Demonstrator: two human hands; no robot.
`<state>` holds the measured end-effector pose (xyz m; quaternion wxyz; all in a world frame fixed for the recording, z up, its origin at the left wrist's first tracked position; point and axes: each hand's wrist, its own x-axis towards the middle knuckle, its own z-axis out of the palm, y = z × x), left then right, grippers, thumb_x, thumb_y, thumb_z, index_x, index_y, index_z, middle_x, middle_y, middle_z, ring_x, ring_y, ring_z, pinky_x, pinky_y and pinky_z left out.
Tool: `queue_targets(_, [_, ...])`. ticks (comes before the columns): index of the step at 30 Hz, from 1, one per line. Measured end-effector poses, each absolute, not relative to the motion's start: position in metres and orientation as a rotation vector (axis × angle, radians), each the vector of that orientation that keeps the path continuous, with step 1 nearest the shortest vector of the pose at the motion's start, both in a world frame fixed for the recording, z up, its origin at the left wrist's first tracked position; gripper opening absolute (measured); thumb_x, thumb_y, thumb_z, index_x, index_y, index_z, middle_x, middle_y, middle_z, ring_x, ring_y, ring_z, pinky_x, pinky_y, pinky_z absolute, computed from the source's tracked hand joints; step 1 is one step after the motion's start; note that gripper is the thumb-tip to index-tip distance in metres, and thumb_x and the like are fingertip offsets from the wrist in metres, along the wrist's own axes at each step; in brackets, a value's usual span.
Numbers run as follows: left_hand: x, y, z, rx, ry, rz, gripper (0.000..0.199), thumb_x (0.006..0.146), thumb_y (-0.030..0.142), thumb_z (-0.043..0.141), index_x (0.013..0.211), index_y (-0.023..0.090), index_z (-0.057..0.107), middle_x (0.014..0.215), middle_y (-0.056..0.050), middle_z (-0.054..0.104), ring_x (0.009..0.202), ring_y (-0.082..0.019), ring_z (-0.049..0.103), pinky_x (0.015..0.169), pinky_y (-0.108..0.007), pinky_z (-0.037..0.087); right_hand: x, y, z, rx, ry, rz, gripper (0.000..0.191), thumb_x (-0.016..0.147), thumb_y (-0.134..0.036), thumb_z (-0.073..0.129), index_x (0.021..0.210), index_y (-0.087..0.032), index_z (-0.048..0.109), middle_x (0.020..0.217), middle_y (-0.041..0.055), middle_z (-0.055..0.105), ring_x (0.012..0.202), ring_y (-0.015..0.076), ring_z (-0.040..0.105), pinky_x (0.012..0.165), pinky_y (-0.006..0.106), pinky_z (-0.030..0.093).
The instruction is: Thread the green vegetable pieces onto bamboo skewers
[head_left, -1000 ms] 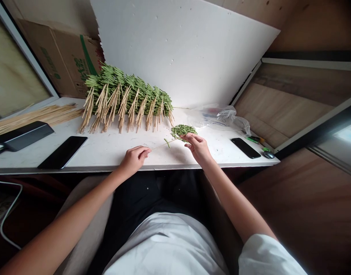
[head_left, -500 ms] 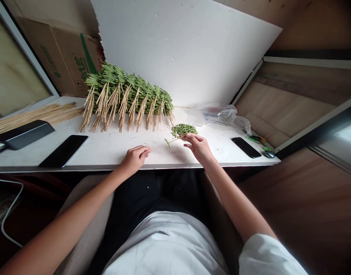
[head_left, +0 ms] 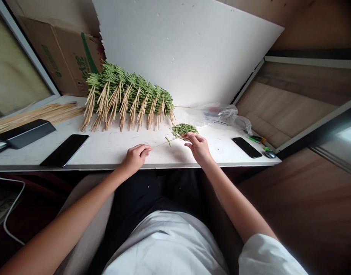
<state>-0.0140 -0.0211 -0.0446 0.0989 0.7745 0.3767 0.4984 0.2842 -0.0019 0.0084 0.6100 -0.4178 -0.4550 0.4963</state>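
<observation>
Stick | left grip to right grip | green piece across it

Head-worn view, forward and down over hands.

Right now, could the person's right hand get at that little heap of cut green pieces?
Probably yes: the right hand is close beside the heap of green pieces, with nothing visible blocking it. It does hold a thin stick, though, so some fingers may need freeing first.
</observation>
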Motion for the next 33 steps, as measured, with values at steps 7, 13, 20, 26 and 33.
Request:
queue_targets(7, [-0.015, -0.021, -0.046, 2.322, 1.112, 1.509, 0.023, 0.106, 0.026, 0.057, 0.096, 0.018, 0.076, 0.079, -0.005, 0.074, 0.071, -0.018, 0.070, 0.072, -0.028, 0.054, 0.268, -0.007, 0.004, -0.924, -0.996, 1.114, 0.030, 0.078, -0.052, 0.089, 0.089, -0.025, 0.080, 0.109, 0.0065, 0.081, 0.122, 0.0276, 0.071, 0.073, 0.026, 0.059])
queue_targets(13, [-0.015, -0.019, -0.047, 2.355, 1.063, 1.561, 0.022, 0.106, 0.023, 0.057, 0.096, 0.018, 0.076, 0.078, -0.004, 0.074, 0.069, -0.017, 0.070, 0.068, -0.027, 0.053, 0.260, -0.011, 0.003, -0.923, -0.974, 1.057, 0.035, 0.077, -0.055, 0.089, 0.091, -0.024, 0.080, 0.106, 0.0060, 0.080, 0.120, 0.0276, 0.071, 0.075, 0.028, 0.060])
queue_targets(20, [-0.016, -0.019, -0.048, 2.390, 1.044, 1.578, 0.022, 0.106, 0.023, 0.056, 0.097, 0.018, 0.076, 0.080, -0.005, 0.075, 0.069, -0.017, 0.070, 0.069, -0.027, 0.054, 0.255, -0.009, -0.006, -0.946, -0.906, 1.036, 0.038, 0.076, -0.056, 0.089, 0.092, -0.023, 0.078, 0.106, 0.0074, 0.080, 0.120, 0.0283, 0.071, 0.084, 0.034, 0.062])
queue_targets(26, [-0.016, -0.018, -0.049, 2.427, 1.041, 1.568, 0.023, 0.106, 0.020, 0.056, 0.097, 0.017, 0.076, 0.079, -0.004, 0.074, 0.070, -0.016, 0.070, 0.070, -0.027, 0.054, 0.252, -0.013, -0.006, -0.947, -0.922, 1.026, 0.041, 0.077, -0.059, 0.087, 0.095, -0.023, 0.077, 0.108, 0.0086, 0.081, 0.123, 0.0299, 0.071, 0.091, 0.038, 0.062])
queue_targets(33, [-0.017, -0.017, -0.051, 2.431, 1.033, 1.569, 0.022, 0.105, 0.017, 0.055, 0.097, 0.017, 0.076, 0.080, -0.004, 0.074, 0.070, -0.016, 0.070, 0.069, -0.026, 0.054, 0.251, -0.014, -0.008, -0.925, -0.911, 1.037, 0.045, 0.075, -0.061, 0.090, 0.095, -0.023, 0.077, 0.110, 0.0100, 0.081, 0.126, 0.0301, 0.071, 0.097, 0.040, 0.063])
